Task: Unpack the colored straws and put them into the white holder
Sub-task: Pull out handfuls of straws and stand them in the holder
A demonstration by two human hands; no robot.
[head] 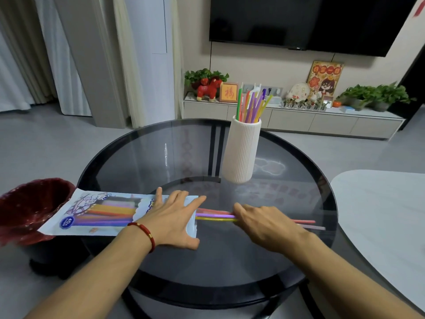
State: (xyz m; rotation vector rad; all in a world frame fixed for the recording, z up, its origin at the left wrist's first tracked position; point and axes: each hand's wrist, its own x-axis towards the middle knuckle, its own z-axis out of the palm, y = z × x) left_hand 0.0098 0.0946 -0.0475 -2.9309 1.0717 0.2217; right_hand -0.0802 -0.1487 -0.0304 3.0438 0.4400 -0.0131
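A straw packet [99,215] lies flat on the round glass table [299,261], its left end hanging over the table's edge. My left hand [171,217] presses flat on the packet's right end, fingers spread. Several colored straws [216,215] stick out of the packet's open right end. My right hand [266,224] is closed around them, and their far ends [308,224] show past my wrist. The white ribbed holder [241,153] stands upright behind my hands, with several colored straws [251,107] in it.
A dark red bin [27,208] stands on the floor by the table's left edge, under the packet's end. A white table top [386,215] lies at the right. A TV console with plants and ornaments [294,113] runs along the far wall.
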